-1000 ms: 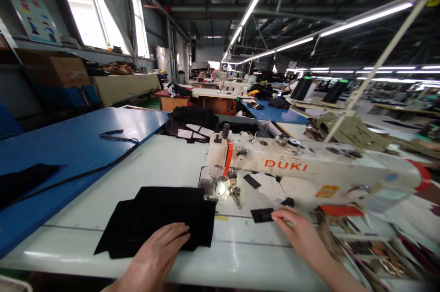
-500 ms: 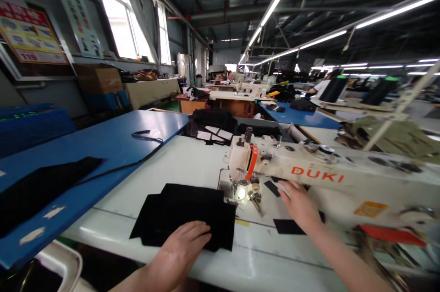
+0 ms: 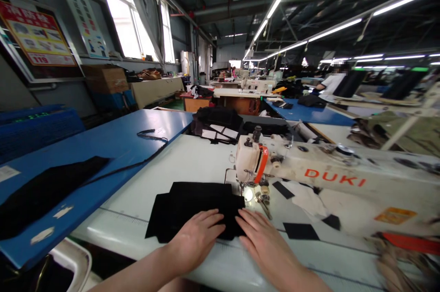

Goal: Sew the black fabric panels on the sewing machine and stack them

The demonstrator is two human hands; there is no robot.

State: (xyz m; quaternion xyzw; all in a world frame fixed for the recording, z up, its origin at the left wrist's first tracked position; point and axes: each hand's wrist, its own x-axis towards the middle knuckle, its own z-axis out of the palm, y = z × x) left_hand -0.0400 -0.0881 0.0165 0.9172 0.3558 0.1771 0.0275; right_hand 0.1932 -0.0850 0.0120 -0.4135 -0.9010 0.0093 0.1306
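A flat black fabric piece (image 3: 192, 202) with notched corners lies on the pale sewing table (image 3: 178, 163), its right edge close to the needle area. My left hand (image 3: 199, 237) rests palm down on its lower part, fingers stretched out. At its right edge my right hand (image 3: 263, 239) lies flat, fingertips on or just beside the cloth. Directly ahead stands the white sewing machine (image 3: 309, 168) marked DUKI, its small lamp lit by the presser foot. Small black pieces, one a rectangle (image 3: 300, 231), another a strip (image 3: 283, 190), lie right of the needle.
Along the left runs a blue table (image 3: 127, 131) with black cloth (image 3: 51, 186) and a cord. Dark fabric (image 3: 220, 120) with white labels is stacked behind the machine. Thread cones (image 3: 387, 85) stand at the right. A person (image 3: 332, 83) is farther back.
My right hand has come from the small pieces under the machine arm to the right edge of the black fabric. My left hand stays on the cloth. The view has shifted slightly.
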